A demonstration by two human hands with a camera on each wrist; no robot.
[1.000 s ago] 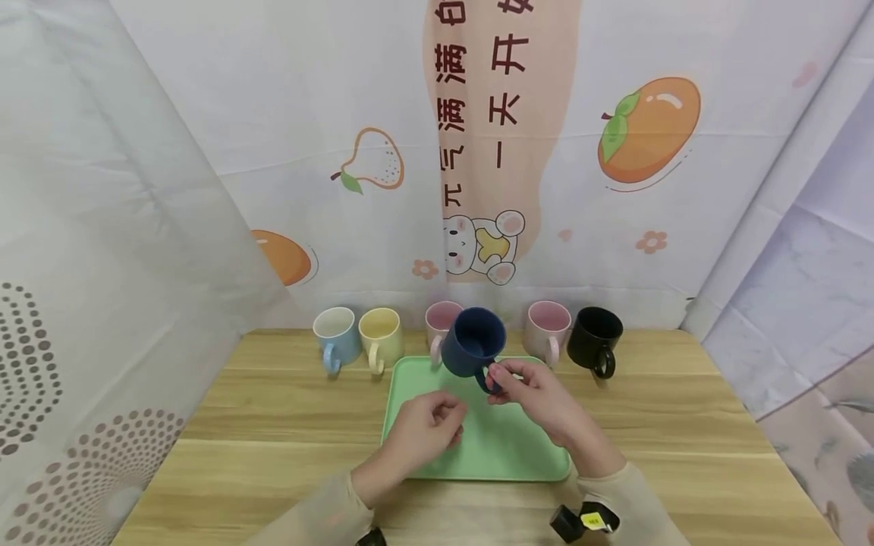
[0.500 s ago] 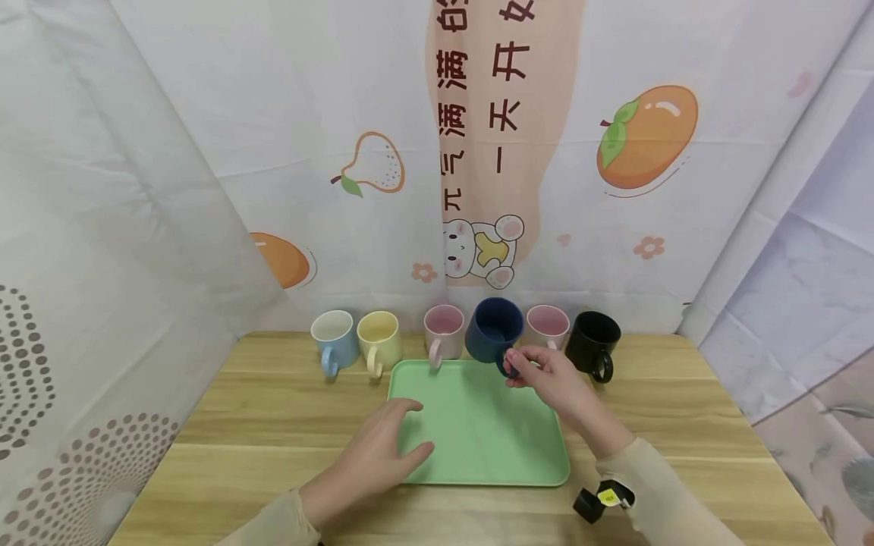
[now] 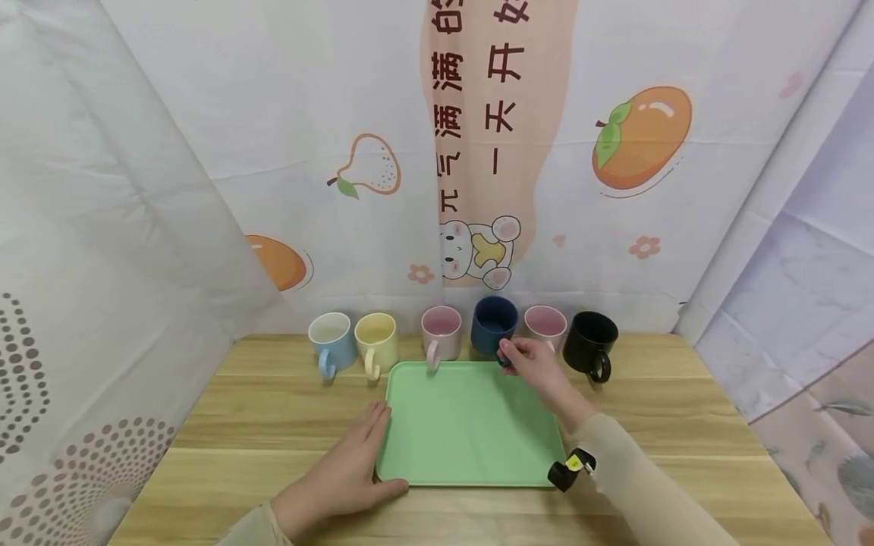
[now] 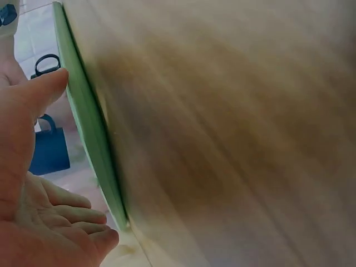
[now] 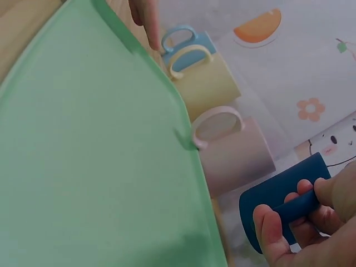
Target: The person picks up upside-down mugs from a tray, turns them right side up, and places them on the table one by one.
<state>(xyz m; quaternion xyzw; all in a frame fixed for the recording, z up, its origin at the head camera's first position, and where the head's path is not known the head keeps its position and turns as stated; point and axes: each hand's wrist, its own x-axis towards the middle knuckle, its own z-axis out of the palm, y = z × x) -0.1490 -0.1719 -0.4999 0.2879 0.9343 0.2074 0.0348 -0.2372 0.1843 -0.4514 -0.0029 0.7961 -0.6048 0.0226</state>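
A dark blue mug (image 3: 493,326) stands upright behind the green tray (image 3: 471,425), in the row of mugs. My right hand (image 3: 536,368) grips its handle; in the right wrist view the fingers and thumb curl round that blue handle (image 5: 297,207). At the tray's left edge lies my left hand (image 3: 341,470), fingers straight and thumb spread along the near left corner. The left wrist view shows the left thumb (image 4: 47,92) against the tray's rim (image 4: 89,122). Whether the left fingers press on the tray cannot be told.
Left of the blue mug stand a pink mug (image 3: 441,334), a yellow mug (image 3: 377,345) and a light blue mug (image 3: 332,345). Right of it are another pink mug (image 3: 545,322), partly behind the right hand, and a black mug (image 3: 591,341). A printed curtain (image 3: 369,250) hangs behind.
My right hand has carried the blue mug from above the tray back and right, down into the gap between the pink mugs. My left hand has uncurled and moved left to the tray's edge.
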